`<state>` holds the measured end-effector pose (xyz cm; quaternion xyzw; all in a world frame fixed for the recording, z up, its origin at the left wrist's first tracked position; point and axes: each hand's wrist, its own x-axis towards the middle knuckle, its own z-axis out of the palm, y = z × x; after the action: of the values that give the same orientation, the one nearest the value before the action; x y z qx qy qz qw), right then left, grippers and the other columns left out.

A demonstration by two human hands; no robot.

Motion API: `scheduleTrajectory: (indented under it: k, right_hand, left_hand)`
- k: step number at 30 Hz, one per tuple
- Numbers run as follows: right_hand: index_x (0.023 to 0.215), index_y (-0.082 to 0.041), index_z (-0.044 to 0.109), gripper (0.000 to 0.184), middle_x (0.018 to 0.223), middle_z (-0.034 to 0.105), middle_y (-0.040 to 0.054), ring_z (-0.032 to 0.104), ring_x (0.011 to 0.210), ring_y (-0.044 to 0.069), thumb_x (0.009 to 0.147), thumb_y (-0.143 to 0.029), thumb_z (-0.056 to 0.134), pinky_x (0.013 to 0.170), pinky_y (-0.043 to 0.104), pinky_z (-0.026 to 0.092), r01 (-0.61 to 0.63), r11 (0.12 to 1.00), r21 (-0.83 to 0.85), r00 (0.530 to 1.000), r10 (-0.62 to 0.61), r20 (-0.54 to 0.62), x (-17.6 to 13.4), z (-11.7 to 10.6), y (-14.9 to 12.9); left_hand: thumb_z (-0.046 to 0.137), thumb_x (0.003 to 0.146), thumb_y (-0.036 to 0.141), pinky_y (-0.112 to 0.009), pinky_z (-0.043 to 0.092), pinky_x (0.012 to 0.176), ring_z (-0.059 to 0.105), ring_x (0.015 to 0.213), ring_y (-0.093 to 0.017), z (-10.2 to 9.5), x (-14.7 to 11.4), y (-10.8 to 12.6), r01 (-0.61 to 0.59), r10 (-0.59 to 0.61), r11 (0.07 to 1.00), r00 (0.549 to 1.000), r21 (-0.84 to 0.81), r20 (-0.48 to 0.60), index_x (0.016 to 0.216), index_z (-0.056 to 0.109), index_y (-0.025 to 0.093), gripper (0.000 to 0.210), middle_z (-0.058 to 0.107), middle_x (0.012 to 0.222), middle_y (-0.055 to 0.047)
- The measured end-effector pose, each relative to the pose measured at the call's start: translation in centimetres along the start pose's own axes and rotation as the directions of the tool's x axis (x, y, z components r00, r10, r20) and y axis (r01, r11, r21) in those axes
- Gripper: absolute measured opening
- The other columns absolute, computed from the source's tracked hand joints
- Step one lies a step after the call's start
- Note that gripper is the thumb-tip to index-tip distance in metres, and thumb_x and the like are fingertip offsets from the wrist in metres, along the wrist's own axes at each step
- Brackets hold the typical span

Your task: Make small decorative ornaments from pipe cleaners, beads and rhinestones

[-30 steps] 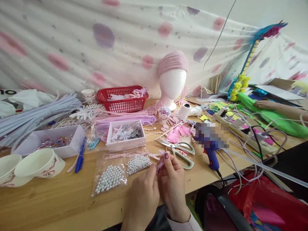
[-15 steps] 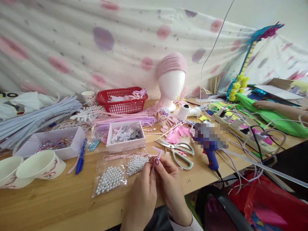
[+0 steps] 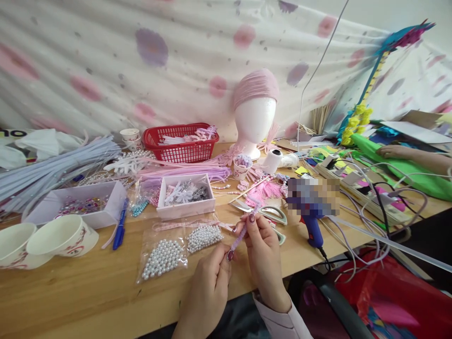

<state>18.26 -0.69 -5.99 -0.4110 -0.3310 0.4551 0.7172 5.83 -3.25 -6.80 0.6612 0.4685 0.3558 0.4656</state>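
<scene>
1. Pipe cleaner [image 3: 241,237], pink-lilac and fuzzy, runs slantwise between our two hands above the wooden table [image 3: 88,287] edge.
2. Left hand [image 3: 208,287]: thumb and forefinger are pinched together on the lower end of the strand.
3. Right hand [image 3: 263,252]: fingertips are closed on the upper end, just above and right of the left-hand pinch.
4. Containers beyond the grip, on the left: two clear bags of white pearls [image 3: 178,249] lie flat, just beside our left hand.
5. Farther out on that side, a white box [image 3: 186,195] holds silver and white ornaments; a second white box [image 3: 76,209] well to the left holds coloured gems.
6. Paper cups [image 3: 45,240] lie tipped at the far left; we cannot tell their contents.
7. Red basket [image 3: 181,143] stands well beyond the grip, holding pale pink and white pieces.
8. Scissors [image 3: 270,219] lie just past our right hand, partly hidden by it; a blue glue gun [image 3: 312,226] stands to the right of them.
9. A foam head [image 3: 254,113] with a pink band stands at the back.
10. Another person's arm [image 3: 416,157] rests on green material at the far right.
</scene>
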Motion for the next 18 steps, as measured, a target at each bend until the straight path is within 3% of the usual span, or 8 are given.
scheduleTrajectory:
  k: [7, 11, 15, 18]
  right_hand:
    - [0.081, -0.020, 0.067, 0.031, 0.061, 0.062, -0.0038, 0.052, 0.054, 0.011, 0.082, -0.049, 0.075, 0.060, 0.024, 0.047, -0.027, 0.999, 0.044, 0.999, 0.028, -0.018, -0.9, 0.7, 0.9]
    - [0.082, -0.020, 0.065, 0.030, 0.061, 0.063, -0.0045, 0.049, 0.049, 0.009, 0.083, -0.049, 0.074, 0.053, 0.022, 0.045, -0.067, 0.992, 0.104, 0.997, 0.071, -0.037, -1.2, 1.3, 1.4]
    - [0.082, -0.020, 0.065, 0.033, 0.064, 0.067, -0.0028, 0.054, 0.050, 0.009, 0.080, -0.052, 0.075, 0.049, 0.020, 0.044, -0.134, 0.973, 0.188, 0.988, 0.146, -0.051, -1.8, 1.9, 1.9]
    - [0.083, -0.020, 0.068, 0.034, 0.067, 0.071, -0.0005, 0.061, 0.057, 0.011, 0.071, -0.048, 0.084, 0.049, 0.019, 0.045, -0.180, 0.953, 0.245, 0.972, 0.210, -0.103, -2.0, 2.1, 1.6]
  left_hand:
    - [0.035, 0.099, 0.026, -0.029, 0.044, 0.069, 0.059, 0.074, -0.021, -0.2, -0.1, -0.2, -0.030, 0.031, 0.999, 0.999, 0.041, -0.032, 0.095, 0.065, 0.020, 0.031, 0.064, 0.079, -0.004]
    - [0.035, 0.100, 0.028, -0.031, 0.047, 0.073, 0.058, 0.073, -0.021, -0.2, 0.0, -0.3, -0.041, 0.042, 0.999, 0.998, 0.016, -0.036, 0.107, 0.067, 0.019, 0.034, 0.068, 0.087, -0.007]
    - [0.037, 0.098, 0.027, -0.037, 0.046, 0.090, 0.062, 0.092, -0.024, 0.0, 0.1, -0.4, -0.058, 0.057, 0.998, 0.995, -0.011, -0.081, 0.111, 0.065, 0.019, 0.032, 0.069, 0.098, -0.010]
    - [0.036, 0.099, 0.030, -0.034, 0.047, 0.082, 0.062, 0.088, -0.024, 0.0, 0.1, -0.3, -0.007, 0.006, 0.999, 0.999, -0.035, -0.054, 0.102, 0.064, 0.019, 0.030, 0.066, 0.086, -0.007]
